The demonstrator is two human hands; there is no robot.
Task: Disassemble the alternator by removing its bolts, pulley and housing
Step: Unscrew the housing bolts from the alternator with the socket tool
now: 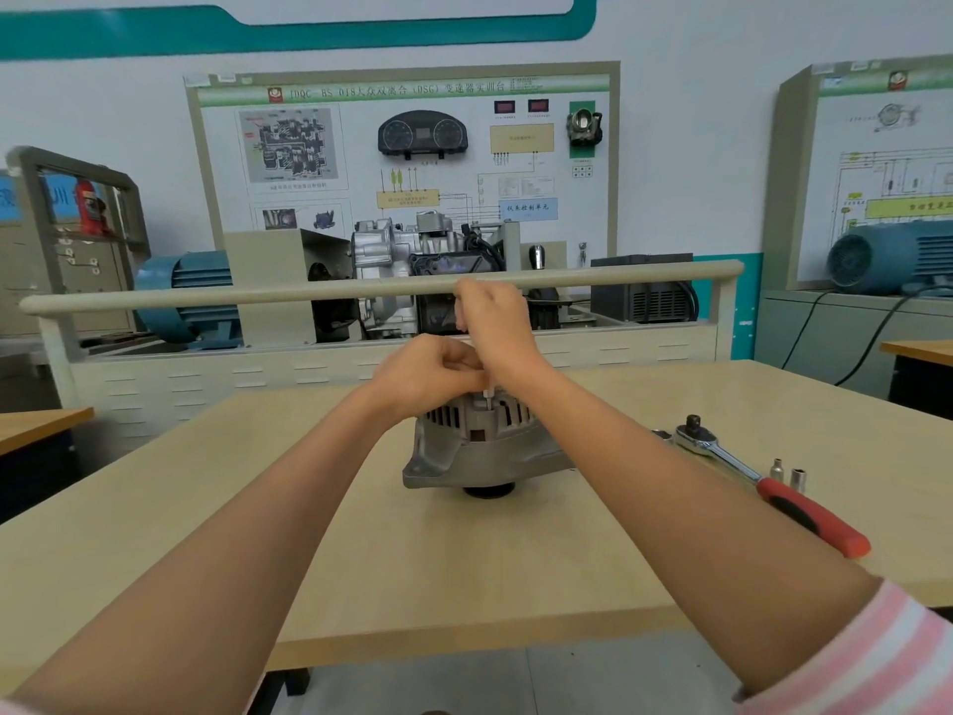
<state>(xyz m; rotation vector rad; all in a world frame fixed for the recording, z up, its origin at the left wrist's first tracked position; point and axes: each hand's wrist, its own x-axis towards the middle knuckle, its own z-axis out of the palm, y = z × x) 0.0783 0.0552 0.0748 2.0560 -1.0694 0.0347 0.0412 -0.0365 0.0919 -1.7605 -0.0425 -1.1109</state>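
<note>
A single wide-angle head camera looked forward and slightly down over a wooden table (361, 534), close enough that both forearms filled the foreground. The alternator (479, 446) sat near centre, at arm's reach. Beyond it, the view faced a training board (402, 147) on the wall.

Readable on the training board (402, 162) behind the table: a green header strip (402, 90) with "BS 018" and "(DSG)" among blurred Chinese characters. Lower right of that header, a blue label (527, 209) with Chinese characters. Elsewhere on the board, print too small to make out.
</note>
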